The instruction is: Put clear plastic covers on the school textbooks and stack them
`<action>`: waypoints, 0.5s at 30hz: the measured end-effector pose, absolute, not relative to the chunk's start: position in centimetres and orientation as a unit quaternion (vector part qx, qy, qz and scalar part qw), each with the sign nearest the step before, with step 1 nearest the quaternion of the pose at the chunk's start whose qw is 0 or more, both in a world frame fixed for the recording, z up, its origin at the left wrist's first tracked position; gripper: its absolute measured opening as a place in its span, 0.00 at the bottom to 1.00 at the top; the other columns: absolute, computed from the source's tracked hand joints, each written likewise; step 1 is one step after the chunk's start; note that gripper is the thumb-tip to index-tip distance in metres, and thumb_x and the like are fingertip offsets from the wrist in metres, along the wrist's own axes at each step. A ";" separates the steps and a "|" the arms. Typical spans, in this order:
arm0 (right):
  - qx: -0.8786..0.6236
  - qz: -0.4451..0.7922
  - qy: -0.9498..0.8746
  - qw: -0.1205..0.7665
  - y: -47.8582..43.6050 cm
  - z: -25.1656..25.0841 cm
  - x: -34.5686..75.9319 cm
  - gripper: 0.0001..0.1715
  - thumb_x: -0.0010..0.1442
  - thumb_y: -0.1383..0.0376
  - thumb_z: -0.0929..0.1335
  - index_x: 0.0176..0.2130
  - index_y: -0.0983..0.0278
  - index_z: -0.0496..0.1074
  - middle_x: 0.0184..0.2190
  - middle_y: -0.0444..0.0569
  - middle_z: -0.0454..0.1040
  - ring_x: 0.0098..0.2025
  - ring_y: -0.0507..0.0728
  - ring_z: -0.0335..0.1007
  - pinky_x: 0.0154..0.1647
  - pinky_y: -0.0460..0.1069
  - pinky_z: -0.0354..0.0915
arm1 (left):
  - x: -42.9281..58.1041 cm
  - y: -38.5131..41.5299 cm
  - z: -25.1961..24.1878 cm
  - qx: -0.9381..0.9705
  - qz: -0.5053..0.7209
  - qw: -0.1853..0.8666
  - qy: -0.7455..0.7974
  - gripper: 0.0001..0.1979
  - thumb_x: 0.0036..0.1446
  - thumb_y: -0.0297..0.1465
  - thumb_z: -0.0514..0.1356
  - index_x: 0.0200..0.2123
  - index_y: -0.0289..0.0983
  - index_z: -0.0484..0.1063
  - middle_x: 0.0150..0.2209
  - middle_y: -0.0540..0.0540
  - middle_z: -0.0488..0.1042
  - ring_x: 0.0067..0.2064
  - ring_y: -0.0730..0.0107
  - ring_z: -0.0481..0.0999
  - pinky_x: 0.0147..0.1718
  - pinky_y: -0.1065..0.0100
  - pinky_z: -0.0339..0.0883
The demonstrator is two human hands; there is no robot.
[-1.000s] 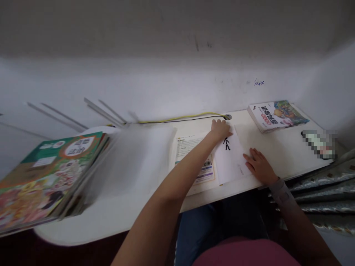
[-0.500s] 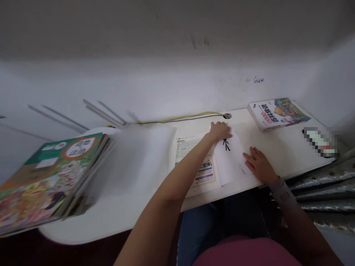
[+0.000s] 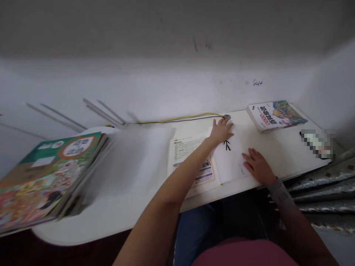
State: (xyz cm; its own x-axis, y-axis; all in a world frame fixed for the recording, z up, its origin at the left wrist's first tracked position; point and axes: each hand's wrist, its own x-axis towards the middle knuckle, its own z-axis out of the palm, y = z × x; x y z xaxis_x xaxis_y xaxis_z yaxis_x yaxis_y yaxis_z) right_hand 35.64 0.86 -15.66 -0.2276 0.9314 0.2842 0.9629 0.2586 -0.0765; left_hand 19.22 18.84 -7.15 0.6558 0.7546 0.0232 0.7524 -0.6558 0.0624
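- white sheet (image 3: pixel 229 160) already lies flat over the open booklet (image 3: pixel 191 151), centre-right of frame; nothing lifted or gripped
- left hand (image 3: pixel 222 131) fingers spread on its top edge; right hand (image 3: pixel 256 166) fingers loosely together, palm down on its lower right corner
- thin matte paper, black scribble; booklet printed; surface (image 3: pixel 277 147) smooth white

You see: left hand (image 3: pixel 222 130) + right hand (image 3: pixel 257 167) = 2 | white sheet (image 3: pixel 230 162) 1 | open booklet (image 3: pixel 188 149) 1 | closed book (image 3: pixel 277 115) 1 | book stack (image 3: pixel 47 173) 1 | cable (image 3: pixel 177 119) 1
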 end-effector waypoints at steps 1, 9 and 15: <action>-0.607 -0.055 -0.781 0.138 0.8 -15.7 35.6 0.25 0.65 0.58 0.58 0.58 0.64 0.63 0.61 0.61 0.59 0.63 0.64 0.53 0.58 0.61 0.57 | 18.7 18.0 -6.9 0.906 0.055 0.017 0.420 0.27 0.61 0.41 0.50 0.61 0.40 0.55 0.66 0.40 0.49 0.66 0.51 0.44 0.60 0.45 0.39; -0.672 0.007 -0.719 0.177 0.9 -16.3 36.9 0.29 0.66 0.55 0.55 0.61 0.64 0.59 0.61 0.62 0.58 0.64 0.65 0.50 0.59 0.63 0.52 | 11.9 6.3 -9.1 0.898 0.055 0.161 0.406 0.39 0.58 0.53 0.45 0.66 0.40 0.39 0.68 0.35 0.33 0.66 0.39 0.37 0.58 0.42 0.47; -0.638 0.046 -0.751 0.163 0.8 -16.3 37.8 0.34 0.66 0.51 0.52 0.63 0.65 0.54 0.63 0.63 0.54 0.66 0.64 0.45 0.61 0.62 0.50 | 12.5 4.2 -11.6 0.891 0.072 0.178 0.411 0.42 0.55 0.56 0.47 0.66 0.41 0.41 0.68 0.36 0.30 0.65 0.35 0.31 0.58 0.38 0.43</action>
